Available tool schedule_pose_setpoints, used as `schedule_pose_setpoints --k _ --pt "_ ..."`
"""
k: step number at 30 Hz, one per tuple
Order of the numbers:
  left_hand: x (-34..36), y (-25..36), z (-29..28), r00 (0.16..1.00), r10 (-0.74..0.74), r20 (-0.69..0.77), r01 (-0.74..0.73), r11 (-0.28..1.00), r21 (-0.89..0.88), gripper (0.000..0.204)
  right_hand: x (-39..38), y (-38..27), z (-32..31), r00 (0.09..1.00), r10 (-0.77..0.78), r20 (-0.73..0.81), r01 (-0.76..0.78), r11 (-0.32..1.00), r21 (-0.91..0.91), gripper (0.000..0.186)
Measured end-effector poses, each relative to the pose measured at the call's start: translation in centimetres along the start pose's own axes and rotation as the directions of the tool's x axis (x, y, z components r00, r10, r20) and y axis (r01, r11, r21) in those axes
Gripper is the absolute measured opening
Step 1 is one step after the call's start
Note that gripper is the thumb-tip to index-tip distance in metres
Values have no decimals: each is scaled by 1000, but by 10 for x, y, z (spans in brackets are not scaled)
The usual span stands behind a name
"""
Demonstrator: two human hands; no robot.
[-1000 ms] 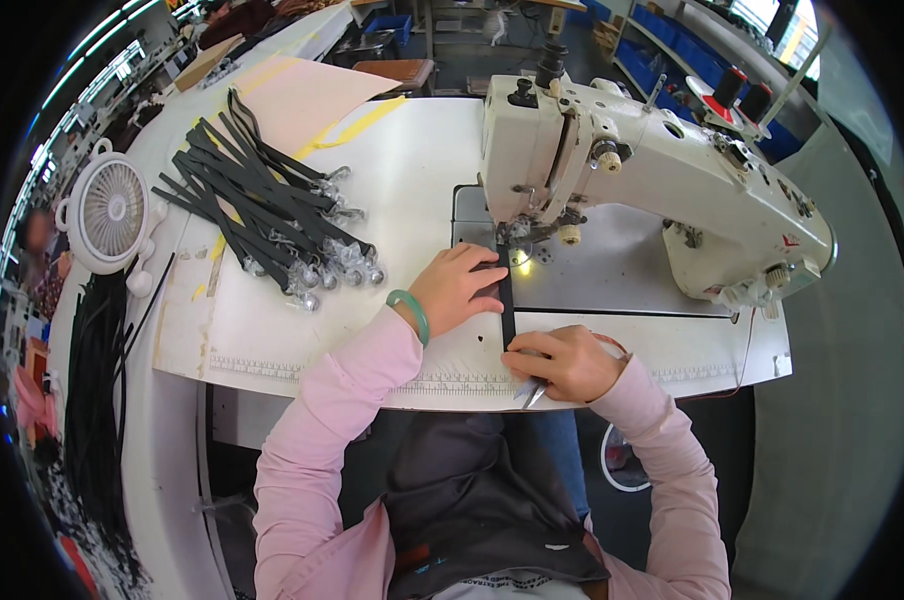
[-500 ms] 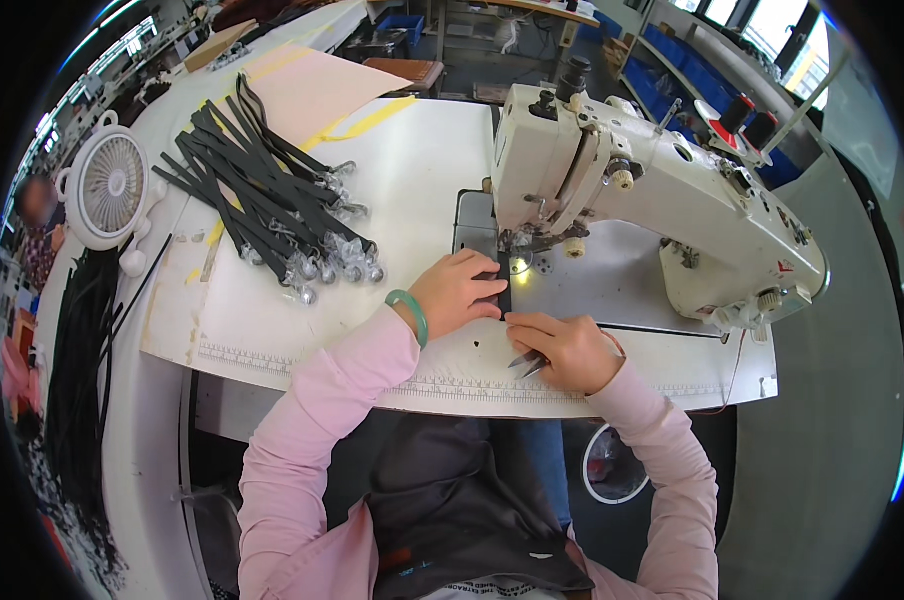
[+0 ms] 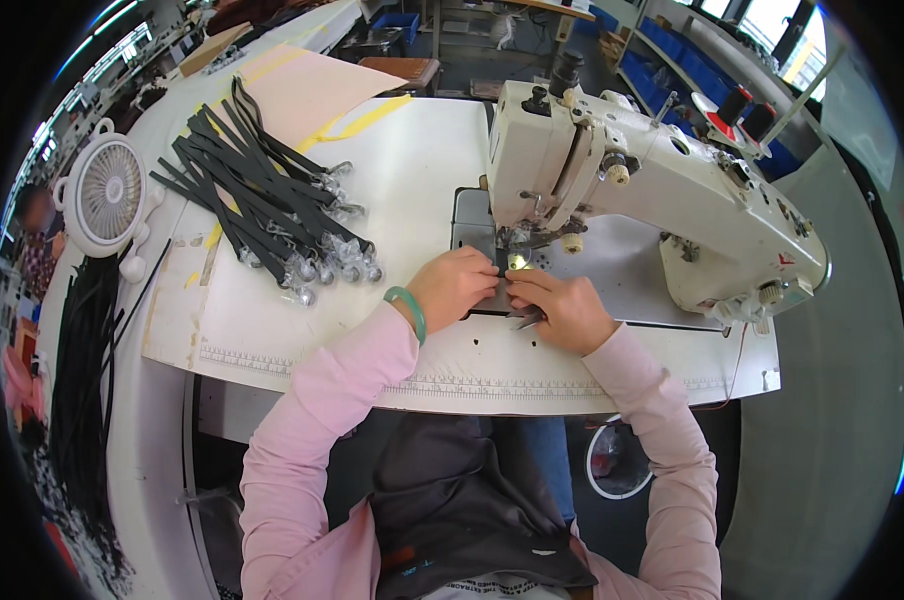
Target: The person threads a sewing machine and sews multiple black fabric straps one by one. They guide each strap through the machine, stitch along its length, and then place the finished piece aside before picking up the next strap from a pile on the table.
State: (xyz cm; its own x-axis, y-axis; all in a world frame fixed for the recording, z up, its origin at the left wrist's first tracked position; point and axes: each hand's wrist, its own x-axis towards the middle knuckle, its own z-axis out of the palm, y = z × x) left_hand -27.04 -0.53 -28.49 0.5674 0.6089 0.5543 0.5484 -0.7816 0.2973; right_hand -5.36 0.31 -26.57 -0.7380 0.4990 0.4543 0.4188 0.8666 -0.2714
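The white sewing machine (image 3: 662,170) has its needle area lit just beyond my fingertips. My left hand (image 3: 457,285), with a green bangle at its wrist, is closed in a pinch on a black strap (image 3: 502,268), mostly hidden by the fingers. From the other side my right hand (image 3: 569,310) meets it, thumb and forefinger closed at the same strap. Tucked in the right palm is a pair of small metal thread snips (image 3: 527,318), blades pointing left. Left of the machine lies a pile of black straps (image 3: 252,190), their metal ends wrapped in clear plastic.
A white fan (image 3: 112,190) stands at the table's left, above a hanging bundle of black straps (image 3: 77,390). Pink board (image 3: 312,95) with yellow tape lies behind the pile. A printed ruler (image 3: 452,388) runs along the front edge. A bin (image 3: 617,458) stands below; thread cones (image 3: 737,105) sit behind the machine.
My right hand has moved up toward the needle, its fingertips now close to the left hand's. The left fingers have drawn together from lying spread on the strap, and less strap shows.
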Motion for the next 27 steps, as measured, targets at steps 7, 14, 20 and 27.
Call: schedule_pose_setpoints --k 7,14,20,27 --pt "6 -17 1 997 -72 -26 71 997 -41 16 -15 -24 -20 994 68 -80 -74 995 -66 25" --pt "21 -27 3 955 -297 -9 297 954 35 11 -36 -29 -35 973 120 -198 -138 987 -80 21" --pt "46 -71 16 999 -33 -12 33 999 30 17 -51 -30 -40 930 138 -342 -163 986 -46 18" --pt "37 -70 3 997 -72 12 73 997 -20 12 -104 99 -197 38 325 -945 -339 894 294 25"
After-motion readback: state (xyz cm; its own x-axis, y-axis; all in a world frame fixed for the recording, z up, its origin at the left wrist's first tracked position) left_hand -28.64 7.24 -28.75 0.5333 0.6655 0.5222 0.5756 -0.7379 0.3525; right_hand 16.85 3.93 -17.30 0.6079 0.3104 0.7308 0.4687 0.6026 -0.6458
